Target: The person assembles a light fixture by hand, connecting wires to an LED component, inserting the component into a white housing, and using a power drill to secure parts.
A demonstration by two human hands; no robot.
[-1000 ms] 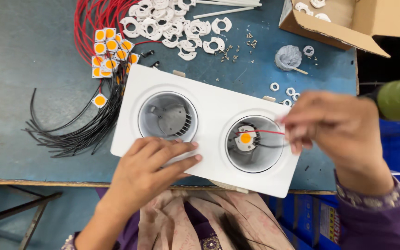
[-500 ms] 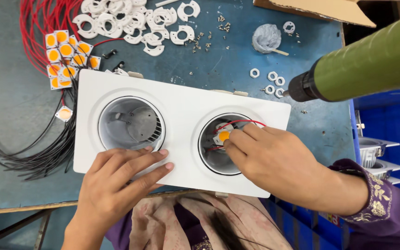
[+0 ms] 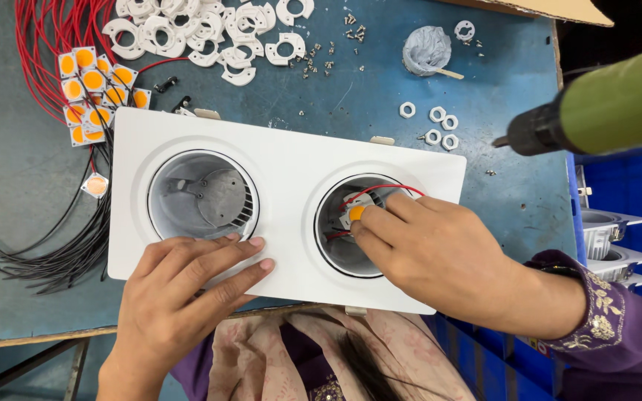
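A white rectangular double downlight housing (image 3: 284, 160) lies on the blue table, with two round wells. My left hand (image 3: 187, 286) presses flat on its near edge below the left well (image 3: 202, 194), which shows a grey heat sink. My right hand (image 3: 429, 249) reaches into the right well (image 3: 347, 245), fingertips on a small square LED chip with an orange centre (image 3: 356, 213) and its red wire (image 3: 380, 188).
A green power screwdriver (image 3: 603, 111) hangs at the right. Loose LED chips (image 3: 91, 82) with red and black wires lie at the left, white plastic rings (image 3: 202, 33) and screws at the back, several white washers (image 3: 436, 122), and a grey paste blob (image 3: 425, 50).
My right hand moved from the housing's right side into the right well and onto the LED chip. The view shifted, and the green screwdriver came into sight at the right.
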